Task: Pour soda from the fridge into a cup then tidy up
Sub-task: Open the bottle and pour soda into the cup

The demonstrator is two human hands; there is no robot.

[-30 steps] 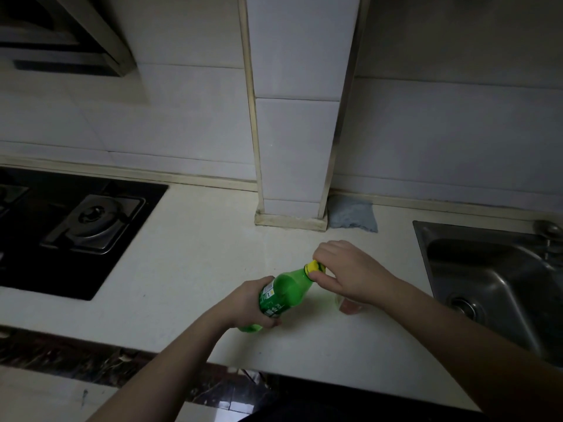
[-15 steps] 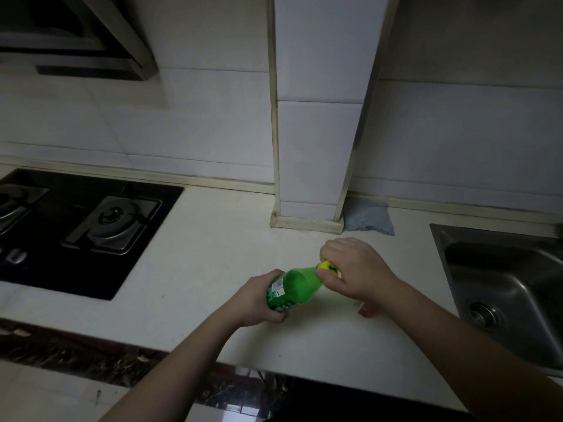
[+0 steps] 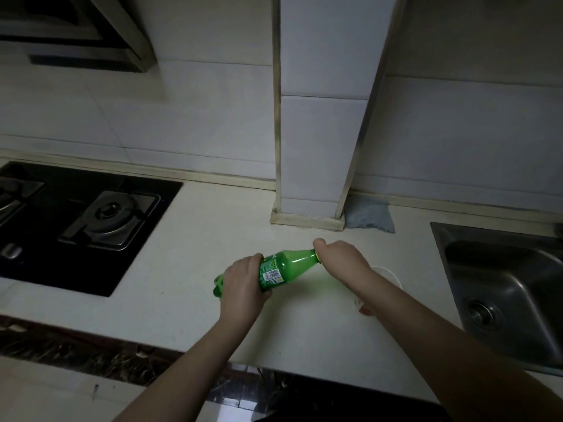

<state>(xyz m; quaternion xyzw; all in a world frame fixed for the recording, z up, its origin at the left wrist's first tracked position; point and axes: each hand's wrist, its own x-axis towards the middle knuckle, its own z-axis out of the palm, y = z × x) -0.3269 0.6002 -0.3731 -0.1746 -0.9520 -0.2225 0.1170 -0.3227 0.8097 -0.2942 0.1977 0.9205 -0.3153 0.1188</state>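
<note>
A green soda bottle (image 3: pixel 286 266) with a yellow cap is held tilted almost level above the white counter (image 3: pixel 189 269), its neck pointing right. My left hand (image 3: pixel 243 287) is wrapped around the bottle's lower body, over the label. My right hand (image 3: pixel 341 260) is closed over the cap, which shows only as a thin yellow edge. A clear cup (image 3: pixel 388 274) stands on the counter behind my right forearm, mostly hidden; only part of its rim and base show.
A black gas hob (image 3: pixel 79 226) fills the counter's left side. A steel sink (image 3: pixel 505 287) is sunk in at the right. A tiled pillar (image 3: pixel 320 147) stands at the back, with a blue-grey cloth (image 3: pixel 368 216) at its foot. A range hood (image 3: pixel 76 32) hangs top left.
The bottle has tipped further towards level, its base now sticking out left of my left hand. My right hand has turned on the cap. The view has shifted slightly left.
</note>
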